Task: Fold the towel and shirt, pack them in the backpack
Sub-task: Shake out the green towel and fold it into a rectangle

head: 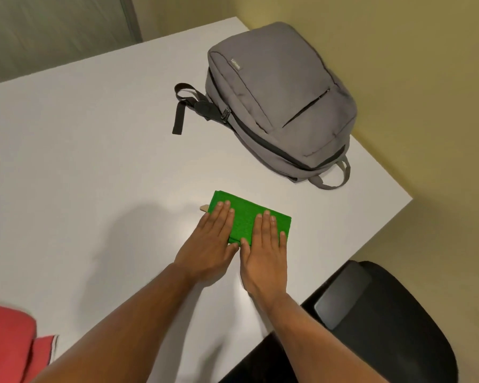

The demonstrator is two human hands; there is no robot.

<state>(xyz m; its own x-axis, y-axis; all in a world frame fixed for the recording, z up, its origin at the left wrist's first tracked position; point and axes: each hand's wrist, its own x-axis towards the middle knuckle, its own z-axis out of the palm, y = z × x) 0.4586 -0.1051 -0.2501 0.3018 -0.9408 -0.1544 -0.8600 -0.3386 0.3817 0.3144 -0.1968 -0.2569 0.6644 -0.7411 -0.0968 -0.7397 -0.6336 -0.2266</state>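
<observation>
A green towel (246,217), folded into a small rectangle, lies on the white table (94,161) near its right front edge. My left hand (210,244) rests flat on the towel's left half, fingers straight. My right hand (264,250) lies flat on its right half beside the left one. Neither hand grips anything. A grey backpack (280,98) lies flat at the back right of the table, its zips closed. A red shirt (9,335) with white trim sits crumpled at the table's front left corner, partly out of frame.
A black chair (385,313) stands at the table's right front corner. The backpack's dark strap (181,106) trails to its left. A small tan tag (203,208) pokes out at the towel's left end. A yellow wall lies to the right.
</observation>
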